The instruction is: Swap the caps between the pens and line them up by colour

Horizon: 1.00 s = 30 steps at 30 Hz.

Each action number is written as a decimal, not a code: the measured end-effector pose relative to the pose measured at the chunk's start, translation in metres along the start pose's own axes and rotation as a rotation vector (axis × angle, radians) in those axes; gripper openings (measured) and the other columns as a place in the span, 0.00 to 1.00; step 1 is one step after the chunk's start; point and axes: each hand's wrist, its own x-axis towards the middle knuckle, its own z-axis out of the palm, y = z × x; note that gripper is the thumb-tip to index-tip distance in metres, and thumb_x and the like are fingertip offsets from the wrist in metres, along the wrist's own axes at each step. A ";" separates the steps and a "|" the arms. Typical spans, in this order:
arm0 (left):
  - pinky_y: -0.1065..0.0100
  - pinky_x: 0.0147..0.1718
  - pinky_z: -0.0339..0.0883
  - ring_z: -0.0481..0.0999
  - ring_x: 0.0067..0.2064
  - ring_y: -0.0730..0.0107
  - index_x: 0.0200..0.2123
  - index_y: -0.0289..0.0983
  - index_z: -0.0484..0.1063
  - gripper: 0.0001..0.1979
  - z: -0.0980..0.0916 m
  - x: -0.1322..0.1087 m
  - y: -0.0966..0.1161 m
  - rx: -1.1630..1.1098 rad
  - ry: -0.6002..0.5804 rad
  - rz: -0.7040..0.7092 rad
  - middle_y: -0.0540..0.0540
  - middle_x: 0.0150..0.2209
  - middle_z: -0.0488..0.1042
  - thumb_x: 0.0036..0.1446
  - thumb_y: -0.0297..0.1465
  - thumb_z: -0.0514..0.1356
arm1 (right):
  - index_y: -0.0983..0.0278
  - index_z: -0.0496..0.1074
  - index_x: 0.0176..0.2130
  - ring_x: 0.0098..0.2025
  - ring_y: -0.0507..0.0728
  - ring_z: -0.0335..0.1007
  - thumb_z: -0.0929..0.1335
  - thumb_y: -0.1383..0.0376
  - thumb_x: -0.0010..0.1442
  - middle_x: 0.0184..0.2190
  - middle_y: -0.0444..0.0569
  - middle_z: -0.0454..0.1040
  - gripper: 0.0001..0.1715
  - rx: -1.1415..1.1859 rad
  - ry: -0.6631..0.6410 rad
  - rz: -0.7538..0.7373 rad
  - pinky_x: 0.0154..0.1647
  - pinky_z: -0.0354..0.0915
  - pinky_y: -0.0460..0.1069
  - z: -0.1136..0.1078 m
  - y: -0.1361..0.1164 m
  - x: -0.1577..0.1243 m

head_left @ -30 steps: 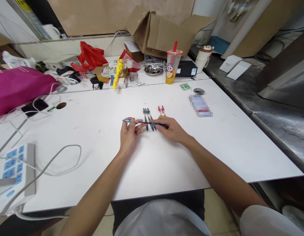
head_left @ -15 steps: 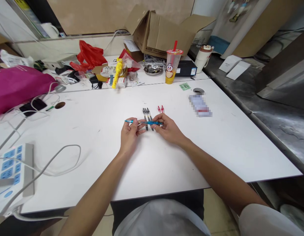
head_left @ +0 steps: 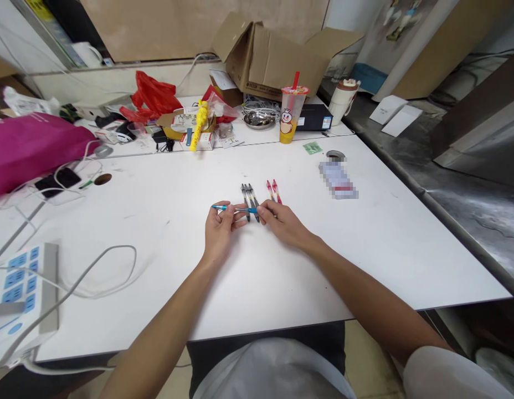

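A blue pen (head_left: 241,209) is held level between both hands above the white table. My left hand (head_left: 219,227) pinches its left part with thumb and fingers. The fingers of my right hand (head_left: 282,220) are closed on its right end, which they partly cover. Just behind and beneath the blue pen lie several black pens (head_left: 249,195), side by side on the table. Two red pens (head_left: 275,190) rest to the right of them, behind my right hand.
A cup with a red straw (head_left: 291,116), a roll of tape (head_left: 335,155) and a blurred packet (head_left: 338,180) are at the back right. A yellow toy (head_left: 199,124) stands among clutter behind. At the left are a power strip (head_left: 28,293), cables and a magenta bag (head_left: 36,149).
My right hand has closed further over the right end of the blue pen, hiding more of it. More of the two red pens now shows.
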 end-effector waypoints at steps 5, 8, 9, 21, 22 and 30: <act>0.68 0.37 0.77 0.84 0.44 0.65 0.43 0.39 0.68 0.15 0.000 -0.001 0.001 0.032 -0.002 0.002 0.41 0.45 0.83 0.63 0.42 0.66 | 0.60 0.68 0.43 0.36 0.55 0.68 0.66 0.53 0.66 0.36 0.46 0.74 0.13 0.003 0.003 0.000 0.36 0.63 0.51 0.000 -0.001 0.000; 0.69 0.36 0.77 0.84 0.44 0.65 0.43 0.39 0.68 0.15 0.000 -0.001 0.002 0.032 0.019 0.002 0.42 0.44 0.83 0.63 0.42 0.66 | 0.60 0.69 0.42 0.36 0.56 0.68 0.67 0.53 0.66 0.37 0.47 0.74 0.13 -0.001 0.010 -0.001 0.36 0.63 0.51 0.000 -0.001 0.000; 0.69 0.36 0.77 0.84 0.44 0.65 0.43 0.39 0.68 0.15 0.000 0.000 0.002 0.031 0.023 0.002 0.42 0.44 0.83 0.63 0.42 0.65 | 0.60 0.69 0.41 0.36 0.56 0.68 0.66 0.53 0.66 0.37 0.47 0.74 0.13 -0.005 0.008 0.003 0.36 0.63 0.51 0.000 -0.001 0.000; 0.68 0.38 0.77 0.84 0.42 0.66 0.41 0.40 0.68 0.16 -0.002 0.000 0.004 0.042 -0.024 0.039 0.43 0.43 0.83 0.61 0.44 0.67 | 0.60 0.71 0.37 0.26 0.52 0.58 0.65 0.51 0.68 0.24 0.40 0.66 0.17 -0.045 -0.076 0.052 0.28 0.55 0.49 -0.001 -0.004 -0.001; 0.68 0.38 0.77 0.84 0.43 0.66 0.41 0.40 0.67 0.16 -0.003 0.000 0.005 0.050 -0.038 0.048 0.44 0.42 0.83 0.61 0.44 0.67 | 0.60 0.71 0.36 0.24 0.51 0.56 0.63 0.50 0.69 0.22 0.39 0.62 0.19 -0.041 -0.107 0.069 0.27 0.54 0.49 -0.002 -0.005 -0.002; 0.64 0.42 0.79 0.83 0.43 0.65 0.51 0.44 0.65 0.21 -0.007 0.002 0.004 0.062 -0.063 0.130 0.47 0.40 0.81 0.60 0.45 0.67 | 0.62 0.74 0.35 0.24 0.51 0.58 0.61 0.47 0.70 0.23 0.42 0.66 0.25 0.032 -0.176 0.091 0.26 0.55 0.48 -0.002 -0.012 -0.003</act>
